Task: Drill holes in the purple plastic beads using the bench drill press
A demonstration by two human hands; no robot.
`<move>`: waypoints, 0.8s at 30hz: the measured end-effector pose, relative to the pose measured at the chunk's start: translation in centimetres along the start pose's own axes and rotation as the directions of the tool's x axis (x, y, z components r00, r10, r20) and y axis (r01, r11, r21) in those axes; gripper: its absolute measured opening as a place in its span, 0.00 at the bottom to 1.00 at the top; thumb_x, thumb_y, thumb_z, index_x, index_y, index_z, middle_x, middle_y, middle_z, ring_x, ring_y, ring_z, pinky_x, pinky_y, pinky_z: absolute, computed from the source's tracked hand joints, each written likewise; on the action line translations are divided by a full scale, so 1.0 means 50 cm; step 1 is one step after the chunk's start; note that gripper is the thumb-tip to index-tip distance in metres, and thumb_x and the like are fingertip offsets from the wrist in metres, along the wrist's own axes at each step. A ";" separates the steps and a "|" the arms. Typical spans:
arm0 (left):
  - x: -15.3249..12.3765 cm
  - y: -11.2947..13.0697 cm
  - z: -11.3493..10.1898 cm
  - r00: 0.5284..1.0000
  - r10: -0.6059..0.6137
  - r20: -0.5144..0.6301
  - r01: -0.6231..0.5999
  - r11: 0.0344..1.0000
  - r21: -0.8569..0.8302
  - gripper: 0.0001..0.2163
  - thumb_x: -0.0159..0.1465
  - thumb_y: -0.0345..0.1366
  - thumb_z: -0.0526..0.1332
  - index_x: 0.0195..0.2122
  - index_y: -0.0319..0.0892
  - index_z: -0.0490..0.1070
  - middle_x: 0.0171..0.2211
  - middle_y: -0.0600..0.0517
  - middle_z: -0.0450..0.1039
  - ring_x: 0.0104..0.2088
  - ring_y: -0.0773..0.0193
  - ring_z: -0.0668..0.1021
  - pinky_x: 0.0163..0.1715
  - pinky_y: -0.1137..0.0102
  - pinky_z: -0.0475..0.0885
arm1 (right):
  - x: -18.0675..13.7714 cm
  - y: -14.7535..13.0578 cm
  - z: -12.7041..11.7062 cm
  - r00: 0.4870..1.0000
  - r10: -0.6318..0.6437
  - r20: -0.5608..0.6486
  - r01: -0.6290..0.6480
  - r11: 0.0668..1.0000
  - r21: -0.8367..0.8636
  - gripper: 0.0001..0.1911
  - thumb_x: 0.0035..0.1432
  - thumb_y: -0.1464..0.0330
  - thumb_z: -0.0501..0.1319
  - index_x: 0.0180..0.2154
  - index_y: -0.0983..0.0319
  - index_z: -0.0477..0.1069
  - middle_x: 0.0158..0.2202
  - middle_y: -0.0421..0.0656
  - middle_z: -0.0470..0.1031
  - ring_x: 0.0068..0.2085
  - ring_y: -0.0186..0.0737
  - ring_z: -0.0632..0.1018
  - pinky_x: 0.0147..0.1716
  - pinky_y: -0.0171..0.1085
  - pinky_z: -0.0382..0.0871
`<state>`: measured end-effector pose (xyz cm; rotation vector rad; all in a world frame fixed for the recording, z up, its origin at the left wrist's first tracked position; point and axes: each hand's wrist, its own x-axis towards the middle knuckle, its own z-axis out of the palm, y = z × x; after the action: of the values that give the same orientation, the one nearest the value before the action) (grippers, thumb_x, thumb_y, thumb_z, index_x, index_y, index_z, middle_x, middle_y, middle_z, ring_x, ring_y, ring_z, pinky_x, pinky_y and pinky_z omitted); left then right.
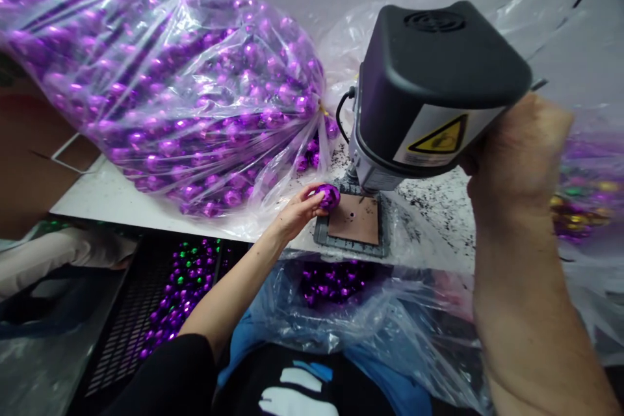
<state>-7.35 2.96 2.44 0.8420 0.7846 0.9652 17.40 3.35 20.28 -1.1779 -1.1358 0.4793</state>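
Observation:
My left hand [303, 209] pinches a shiny purple faceted ball [327, 196] between thumb and fingers. The ball is at the left edge of a brown board [358, 224] with a small hole, which lies on the dark base [383, 250] of a bench drill press [439, 71]. The drill press head, black with a yellow warning label, hides most of the drill area. At the right side of that head, my right hand [524, 143] is closed around the drill press handle [539, 84]. Only a short dark end of the handle shows; the fingers are partly hidden.
A large clear bag of purple balls [195, 91] fills the left of the white table [433, 208], where dark shavings are scattered. Below stand a black crate [121, 312] of purple and green balls and a plastic-lined opening [336, 283] with purple balls. Someone's leg [58, 257] is at left.

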 end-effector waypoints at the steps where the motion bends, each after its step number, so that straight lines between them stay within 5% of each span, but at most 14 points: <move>1: 0.001 -0.002 0.003 0.999 0.035 -0.009 -0.035 0.998 0.051 0.25 0.57 0.47 0.77 0.53 0.43 0.76 0.48 0.48 0.81 0.43 0.63 0.82 0.40 0.71 0.77 | 0.000 0.000 0.000 1.000 0.024 -0.013 -0.023 0.999 0.022 0.31 0.62 0.47 0.61 0.21 0.60 0.53 0.16 0.30 0.47 0.15 0.19 0.55 0.15 0.28 0.45; 7: 0.014 -0.049 0.035 0.971 0.237 0.042 -0.235 0.895 0.379 0.30 0.60 0.50 0.73 0.61 0.44 0.70 0.55 0.45 0.78 0.54 0.56 0.80 0.58 0.59 0.75 | 0.000 -0.002 0.000 0.999 0.036 -0.001 -0.036 0.997 0.068 0.29 0.63 0.49 0.62 0.21 0.61 0.57 0.15 0.29 0.47 0.14 0.19 0.55 0.14 0.27 0.44; 15: 0.005 -0.107 0.062 0.905 0.410 0.116 -0.368 0.616 0.697 0.25 0.68 0.44 0.67 0.62 0.42 0.66 0.59 0.40 0.74 0.58 0.51 0.78 0.63 0.53 0.71 | 0.001 -0.003 0.000 0.999 0.045 -0.021 -0.043 0.996 0.083 0.28 0.61 0.50 0.64 0.21 0.61 0.60 0.15 0.30 0.48 0.14 0.22 0.57 0.13 0.29 0.45; 21: 0.000 -0.111 0.069 0.868 0.444 0.224 -0.401 0.358 0.843 0.23 0.67 0.40 0.69 0.61 0.43 0.66 0.58 0.41 0.76 0.61 0.49 0.77 0.73 0.44 0.53 | -0.002 -0.004 0.000 1.000 0.029 -0.012 -0.028 0.996 0.090 0.30 0.60 0.48 0.65 0.20 0.61 0.58 0.14 0.29 0.48 0.14 0.20 0.56 0.13 0.28 0.45; 24: -0.007 -0.103 0.079 0.862 0.434 0.260 -0.412 0.302 0.860 0.22 0.67 0.38 0.68 0.60 0.42 0.66 0.58 0.41 0.76 0.61 0.49 0.77 0.73 0.44 0.52 | -0.003 -0.004 0.002 0.999 0.041 -0.012 -0.040 0.995 0.092 0.30 0.60 0.47 0.64 0.21 0.62 0.60 0.14 0.29 0.47 0.14 0.19 0.54 0.13 0.27 0.44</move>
<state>-2.20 0.02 -0.18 2.1156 1.1522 0.9731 17.18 3.19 20.39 -1.1244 -1.0693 0.5479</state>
